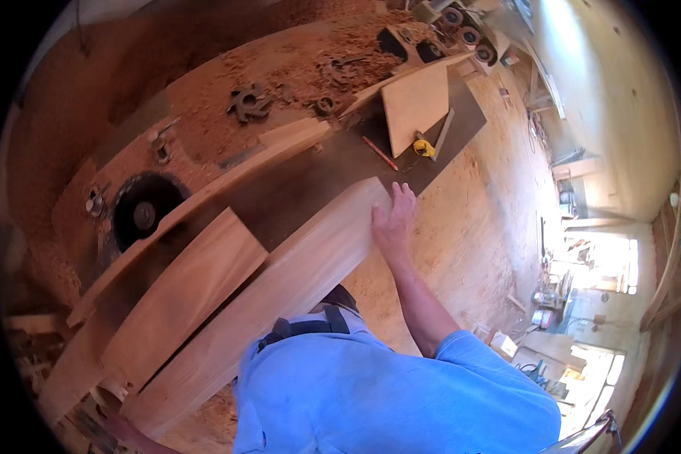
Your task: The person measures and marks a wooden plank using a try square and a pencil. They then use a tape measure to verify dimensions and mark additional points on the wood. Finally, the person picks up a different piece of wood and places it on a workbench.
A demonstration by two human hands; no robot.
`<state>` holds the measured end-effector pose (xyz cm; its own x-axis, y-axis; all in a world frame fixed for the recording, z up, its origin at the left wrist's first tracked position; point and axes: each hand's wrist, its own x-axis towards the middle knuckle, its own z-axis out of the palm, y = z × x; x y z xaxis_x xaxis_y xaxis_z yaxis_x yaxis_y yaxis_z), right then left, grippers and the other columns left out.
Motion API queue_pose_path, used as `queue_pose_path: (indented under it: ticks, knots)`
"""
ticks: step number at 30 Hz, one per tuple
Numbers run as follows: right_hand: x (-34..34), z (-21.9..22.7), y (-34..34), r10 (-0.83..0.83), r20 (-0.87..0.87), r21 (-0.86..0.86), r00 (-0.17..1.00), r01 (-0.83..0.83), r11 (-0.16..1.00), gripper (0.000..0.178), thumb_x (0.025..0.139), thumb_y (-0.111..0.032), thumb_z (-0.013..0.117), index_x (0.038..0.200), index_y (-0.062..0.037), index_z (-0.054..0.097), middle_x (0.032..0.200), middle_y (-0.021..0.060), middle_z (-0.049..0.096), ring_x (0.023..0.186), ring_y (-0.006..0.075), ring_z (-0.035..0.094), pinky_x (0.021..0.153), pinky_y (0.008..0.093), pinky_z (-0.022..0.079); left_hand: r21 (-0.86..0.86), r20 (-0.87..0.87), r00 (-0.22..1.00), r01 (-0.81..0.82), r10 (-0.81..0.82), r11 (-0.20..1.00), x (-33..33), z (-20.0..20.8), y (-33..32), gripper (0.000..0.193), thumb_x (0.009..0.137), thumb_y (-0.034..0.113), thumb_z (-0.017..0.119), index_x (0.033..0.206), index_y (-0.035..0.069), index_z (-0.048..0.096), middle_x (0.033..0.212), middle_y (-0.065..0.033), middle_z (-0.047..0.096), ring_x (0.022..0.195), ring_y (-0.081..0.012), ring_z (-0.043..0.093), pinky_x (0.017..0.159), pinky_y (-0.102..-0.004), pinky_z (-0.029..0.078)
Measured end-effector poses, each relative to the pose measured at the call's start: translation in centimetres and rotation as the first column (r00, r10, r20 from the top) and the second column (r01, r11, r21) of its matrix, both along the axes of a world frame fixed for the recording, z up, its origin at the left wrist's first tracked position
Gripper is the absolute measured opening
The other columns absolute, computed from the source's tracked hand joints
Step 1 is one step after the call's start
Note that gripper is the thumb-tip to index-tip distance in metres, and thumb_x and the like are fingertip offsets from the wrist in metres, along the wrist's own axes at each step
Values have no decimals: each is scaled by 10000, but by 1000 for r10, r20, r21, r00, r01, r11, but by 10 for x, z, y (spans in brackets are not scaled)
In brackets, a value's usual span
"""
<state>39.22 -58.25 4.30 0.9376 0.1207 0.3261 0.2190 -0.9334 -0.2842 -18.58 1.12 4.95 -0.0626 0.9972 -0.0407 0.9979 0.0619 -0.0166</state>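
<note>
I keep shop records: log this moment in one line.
right hand: on long board, right end | left hand: near its left end | table: adjacent board, red pencil

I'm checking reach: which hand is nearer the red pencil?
Right. The right hand touches the upper end of the nearest board, near the red pencil; the left hand is far off, by the board's lower end.

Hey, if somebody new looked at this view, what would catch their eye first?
Probably the long pale board running diagonally across the middle, with the right hand at its upper end. Next, the bright blue shirt at the bottom centre, then the dark round opening in the dusty surface on the left.
</note>
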Motion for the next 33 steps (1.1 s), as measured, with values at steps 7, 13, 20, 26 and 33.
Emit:
queue_pose_path:
  ticks: [7, 13, 20, 26, 33]
  knots:
    - [24, -34, -16, 20, 5, 83, 1000, -20, 996, 419, 856, -131, 574, 1251, 8, 585, 1262, 218, 593, 1202, 412, 505, 1063, 488, 362, -19, 216, 976, 45, -40, 999, -52, -52, 43, 431, 1048, 290, 374, 1336, 23, 550, 1283, -152, 619, 1158, -315, 590, 997, -408, 449]
    - [34, -29, -17, -77, -39, 156, 996, 82, 984, 318, 867, -143, 528, 1109, 5, 673, 1072, 223, 675, 1038, 377, 599, 933, 458, 446, -76, 414, 905, -72, 98, 994, -84, -75, 47, 425, 1035, 310, 396, 1292, 29, 584, 1222, -176, 648, 1106, -329, 616, 944, -416, 474]
    - [109, -33, -35, -95, -77, 161, 992, 106, 981, 350, 915, -175, 485, 1120, 41, 670, 1026, 247, 695, 946, 400, 663, 847, 455, 506, 92, 55, 997, -64, 59, 994, -95, -99, 0, 425, 1022, 324, 378, 1282, 72, 599, 1168, -200, 672, 1107, -383, 616, 915, -465, 486]
    - [176, -70, -107, 229, 33, -689, 973, -144, 710, 295, 972, -158, 486, 1147, 10, 655, 1189, 212, 660, 1116, 349, 630, 962, 392, 500, 76, -390, 898, 249, -201, 966, 5, -62, -67, 443, 906, 202, 569, 1327, 62, 565, 892, -224, 682, 851, -358, 676, 724, -494, 528]
    - [199, -39, -81, -36, -66, -75, 997, 31, 997, 397, 1014, -210, 361, 1170, 46, 621, 1219, 207, 644, 1133, 375, 597, 978, 417, 465, -33, 337, 853, -413, 399, 910, 137, 23, -132, 527, 904, 455, 474, 1096, 17, 696, 1128, -272, 660, 1108, -422, 616, 948, -499, 466]
